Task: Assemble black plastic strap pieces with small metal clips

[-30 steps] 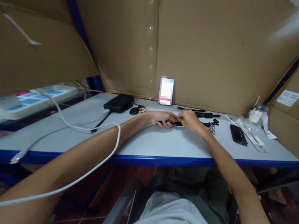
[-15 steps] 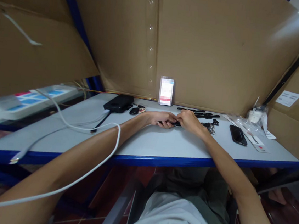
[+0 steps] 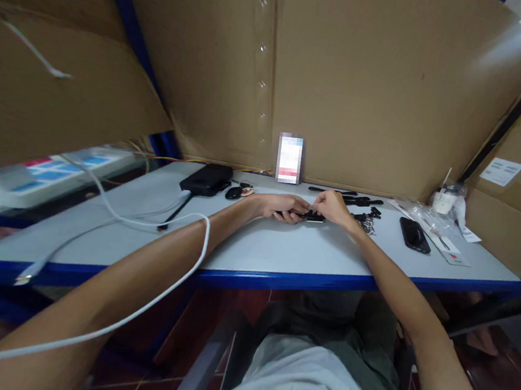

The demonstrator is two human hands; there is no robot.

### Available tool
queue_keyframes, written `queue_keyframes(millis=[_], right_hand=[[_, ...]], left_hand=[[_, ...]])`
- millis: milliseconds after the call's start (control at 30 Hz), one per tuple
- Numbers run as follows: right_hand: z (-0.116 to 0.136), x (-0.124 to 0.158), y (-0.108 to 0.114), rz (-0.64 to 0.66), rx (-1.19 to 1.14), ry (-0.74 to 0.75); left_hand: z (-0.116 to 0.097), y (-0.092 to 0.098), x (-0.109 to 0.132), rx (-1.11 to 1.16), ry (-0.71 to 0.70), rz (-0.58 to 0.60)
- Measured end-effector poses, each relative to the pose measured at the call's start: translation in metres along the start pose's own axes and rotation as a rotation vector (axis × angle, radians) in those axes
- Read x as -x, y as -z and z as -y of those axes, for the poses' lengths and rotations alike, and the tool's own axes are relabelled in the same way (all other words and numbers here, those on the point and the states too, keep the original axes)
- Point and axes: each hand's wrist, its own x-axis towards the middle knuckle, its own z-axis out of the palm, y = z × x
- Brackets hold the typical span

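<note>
Over the middle of the table, my left hand (image 3: 287,208) is closed around a slim black object with a bright metal edge (image 3: 314,219). Its right end sticks out past my fingers; the rest is hidden in the grip. My right hand (image 3: 331,205) is just above that end, thumb and fingers pinched together. What they pinch, if anything, is too small to make out. Close by on the right lie small silver metal pieces (image 3: 368,223) and little black parts (image 3: 374,212). Long black strips (image 3: 362,201) lie behind my right hand.
A lit phone (image 3: 290,159) stands against the cardboard wall. A black box (image 3: 207,179) and a black oval item (image 3: 233,193) lie left. At right are a dark phone (image 3: 415,235) and plastic bags (image 3: 425,218). A white cable (image 3: 156,305) crosses my left forearm.
My right hand has shifted slightly right and up, so more of the black object and its metal edge shows. My left hand has stayed in place.
</note>
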Motion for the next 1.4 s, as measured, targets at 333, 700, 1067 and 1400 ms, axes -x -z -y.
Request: queue_keyframes(millis=[333,700,1067,1400], right_hand=[[0.003,0.005,0.015,0.068,0.044,0.073],[0.008,0.015,0.013,0.014,0.293,0.322],[0.012,0.017,0.014,0.024,0.379,0.309],[0.008,0.008,0.005,0.006,0.189,0.18]], left_hand=[[-0.001,0.0,0.001,0.022,0.017,-0.029],[-0.002,-0.002,0.001,0.024,0.026,-0.055],[-0.01,-0.009,0.002,-0.027,0.12,-0.114],[-0.003,-0.003,0.001,0.036,0.059,-0.078]])
